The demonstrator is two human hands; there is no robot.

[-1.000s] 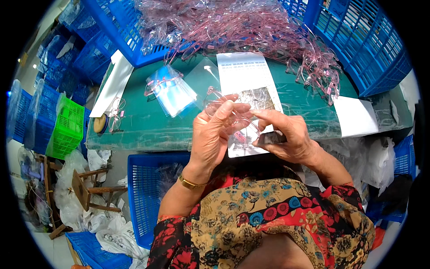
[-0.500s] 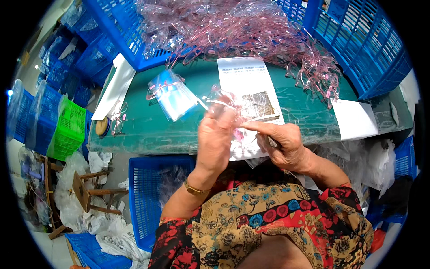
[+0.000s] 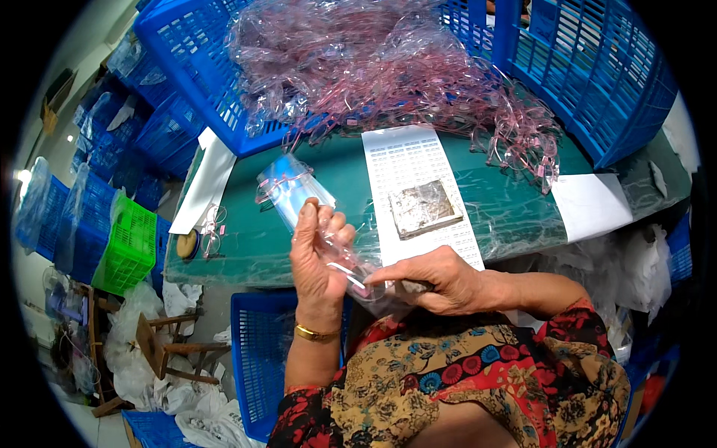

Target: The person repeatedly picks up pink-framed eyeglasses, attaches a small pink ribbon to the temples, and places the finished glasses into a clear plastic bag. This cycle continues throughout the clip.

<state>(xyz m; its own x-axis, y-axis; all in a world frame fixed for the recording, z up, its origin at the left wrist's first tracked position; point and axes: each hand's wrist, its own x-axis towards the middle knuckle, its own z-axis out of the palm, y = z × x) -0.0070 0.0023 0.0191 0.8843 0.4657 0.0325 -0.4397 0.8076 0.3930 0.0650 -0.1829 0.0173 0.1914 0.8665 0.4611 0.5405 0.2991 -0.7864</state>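
At centre frame, the left hand (image 3: 317,250) is gripping a clear sleeve (image 3: 340,257) while the right hand (image 3: 441,280) is pinching pink glasses (image 3: 357,278) into it; a snagged temple could tear the thin plastic.

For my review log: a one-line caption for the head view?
Both hands hold pink glasses in a clear bag above a green table.
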